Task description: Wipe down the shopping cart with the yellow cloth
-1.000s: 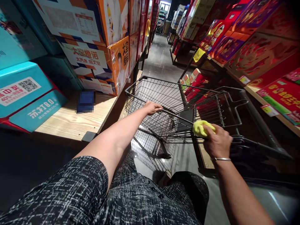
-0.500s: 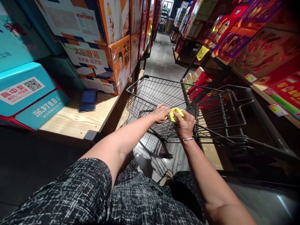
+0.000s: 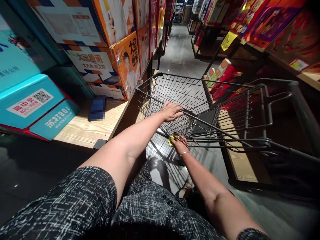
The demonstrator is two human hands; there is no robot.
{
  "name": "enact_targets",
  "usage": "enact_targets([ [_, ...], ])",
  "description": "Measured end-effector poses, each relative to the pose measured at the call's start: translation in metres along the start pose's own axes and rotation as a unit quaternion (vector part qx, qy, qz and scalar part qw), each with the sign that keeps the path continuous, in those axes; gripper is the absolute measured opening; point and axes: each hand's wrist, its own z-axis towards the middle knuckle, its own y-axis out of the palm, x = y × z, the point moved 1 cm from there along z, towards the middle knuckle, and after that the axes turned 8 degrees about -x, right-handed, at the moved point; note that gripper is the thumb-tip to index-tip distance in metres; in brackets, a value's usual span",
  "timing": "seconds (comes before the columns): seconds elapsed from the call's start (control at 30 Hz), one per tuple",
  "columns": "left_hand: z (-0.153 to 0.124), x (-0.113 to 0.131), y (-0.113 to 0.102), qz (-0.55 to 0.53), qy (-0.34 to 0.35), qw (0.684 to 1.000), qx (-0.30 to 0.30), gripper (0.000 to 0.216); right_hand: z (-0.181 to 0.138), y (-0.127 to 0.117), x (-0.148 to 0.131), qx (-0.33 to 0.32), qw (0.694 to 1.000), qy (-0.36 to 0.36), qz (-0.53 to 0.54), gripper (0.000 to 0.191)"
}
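Note:
A black wire shopping cart (image 3: 190, 96) stands in a shop aisle in front of me. My left hand (image 3: 172, 111) is closed over the cart's near top rail. My right hand (image 3: 179, 142) reaches lower, under the basket, and presses a yellow cloth (image 3: 171, 139) against the cart's lower frame. Only a small bit of the cloth shows past the fingers. A thin bangle sits on my right wrist.
A wooden shelf (image 3: 82, 128) on the left carries teal cartons (image 3: 32, 103) and orange cartons (image 3: 125, 60). Red gift boxes (image 3: 272, 23) fill the shelves on the right. The grey aisle floor (image 3: 181, 55) runs ahead past the cart.
My right hand with the yellow cloth moved from the cart's right rail to the middle beside my left hand, then down under the basket. My left hand stayed on the rail.

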Motion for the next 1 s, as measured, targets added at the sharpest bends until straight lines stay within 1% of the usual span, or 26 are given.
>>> enact_targets([
  [0.07,0.001,0.001,-0.002,0.000,-0.012,1.000,0.000,0.045,0.006,-0.009,-0.002,-0.012,1.000,-0.007,0.005,0.026],
  [0.13,0.002,0.002,-0.002,-0.004,-0.026,1.000,0.004,0.045,-0.002,-0.018,0.008,0.008,1.000,0.007,-0.004,0.030],
  [0.17,0.003,0.002,-0.002,-0.007,-0.032,0.999,0.007,0.046,-0.011,-0.025,0.017,0.031,0.999,0.017,-0.013,0.034],
  [0.2,0.003,0.003,-0.002,-0.010,-0.038,0.999,0.011,0.046,-0.022,-0.032,0.027,0.064,0.997,0.028,-0.024,0.036],
  [0.27,0.003,0.004,-0.002,-0.013,-0.044,0.999,0.017,0.047,-0.051,-0.051,0.051,0.150,0.986,0.051,-0.044,0.038],
  [0.33,0.002,0.007,-0.003,-0.012,-0.054,0.998,0.016,0.048,-0.078,-0.073,0.072,0.245,0.965,0.078,-0.055,0.038],
  [0.4,0.002,0.015,-0.003,-0.011,-0.067,0.998,0.011,0.050,-0.098,-0.087,0.087,0.324,0.938,0.111,-0.057,0.035],
  [0.47,0.002,0.031,0.000,-0.009,-0.053,0.999,0.002,0.049,-0.106,-0.087,0.091,0.371,0.916,0.140,-0.053,0.033],
  [0.5,0.003,0.041,0.003,-0.007,-0.032,0.999,-0.001,0.048,-0.105,-0.080,0.090,0.380,0.912,0.147,-0.051,0.034],
  [0.57,0.006,0.064,0.011,0.009,0.031,0.999,-0.005,0.048,-0.097,-0.053,0.080,0.363,0.920,0.141,-0.047,0.034],
  [0.63,0.009,0.085,0.020,0.018,0.083,0.996,0.001,0.050,-0.082,-0.017,0.064,0.298,0.946,0.121,-0.038,0.036],
  [0.7,0.011,0.098,0.026,0.012,0.102,0.995,0.012,0.049,-0.068,0.018,0.048,0.209,0.972,0.104,-0.018,0.036],
  [0.77,0.012,0.104,0.028,-0.008,0.098,0.995,0.016,0.043,-0.059,0.042,0.037,0.140,0.987,0.084,0.002,0.034],
  [0.8,0.012,0.104,0.028,-0.019,0.091,0.995,0.016,0.039,-0.056,0.048,0.034,0.122,0.989,0.081,0.006,0.034],
  [0.87,0.013,0.102,0.026,-0.037,0.078,0.996,0.016,0.036,-0.059,0.048,0.036,0.117,0.990,0.080,-0.002,0.034],
  [0.93,0.015,0.098,0.024,-0.046,0.071,0.996,0.013,0.035,-0.070,0.035,0.046,0.142,0.986,0.084,-0.024,0.040],
  [1.0,0.016,0.095,0.021,-0.053,0.069,0.996,0.006,0.035,-0.087,0.012,0.061,0.191,0.978,0.078,-0.042,0.043],
])
